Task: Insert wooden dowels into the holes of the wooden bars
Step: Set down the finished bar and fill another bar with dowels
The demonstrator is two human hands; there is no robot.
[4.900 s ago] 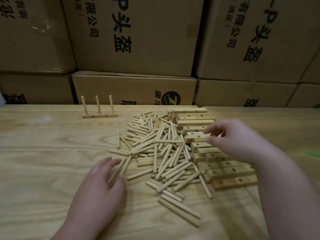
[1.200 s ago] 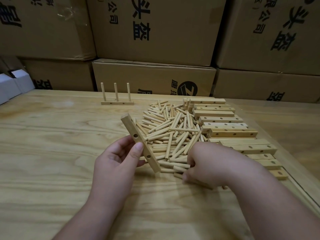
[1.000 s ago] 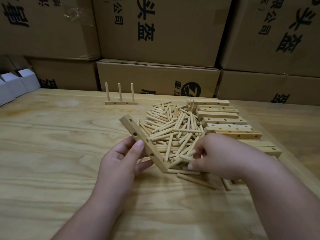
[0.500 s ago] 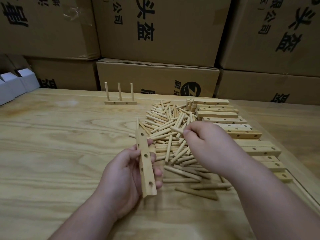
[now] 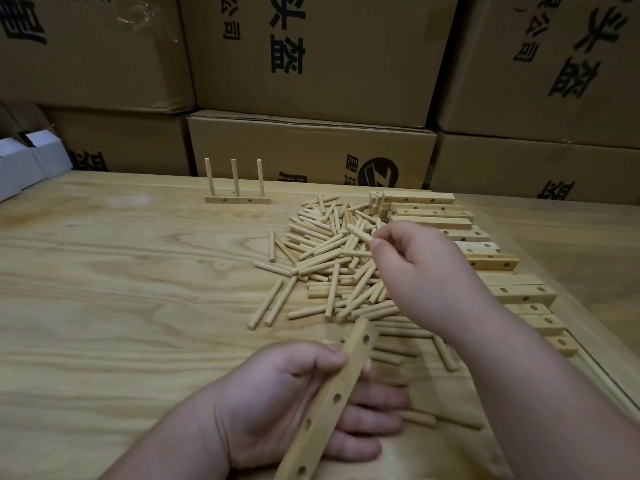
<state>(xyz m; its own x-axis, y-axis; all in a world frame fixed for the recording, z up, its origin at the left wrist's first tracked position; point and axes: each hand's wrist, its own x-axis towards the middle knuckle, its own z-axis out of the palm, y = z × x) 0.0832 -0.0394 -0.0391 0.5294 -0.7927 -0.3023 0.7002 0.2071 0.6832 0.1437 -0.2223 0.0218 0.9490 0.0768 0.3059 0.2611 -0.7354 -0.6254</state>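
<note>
stacked cardboard boxes [image 5: 311, 57], white boxes [image 5: 24, 161], table [image 5: 104, 289]

Left hand [image 5: 277, 407] grips bar [image 5: 332, 400]; right hand [image 5: 422, 271] pinches dowel [image 5: 358, 233].

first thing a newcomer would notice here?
Mid-table, the sprawling heap of pale wooden dowels, with drilled wooden bars stacked along its right. In front, the left hand grips a four-hole wooden bar while the right hand pinches one dowel above the heap.

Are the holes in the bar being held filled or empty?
Empty: the bar in the left hand shows open dark holes; the right hand only pinches a dowel.
</note>
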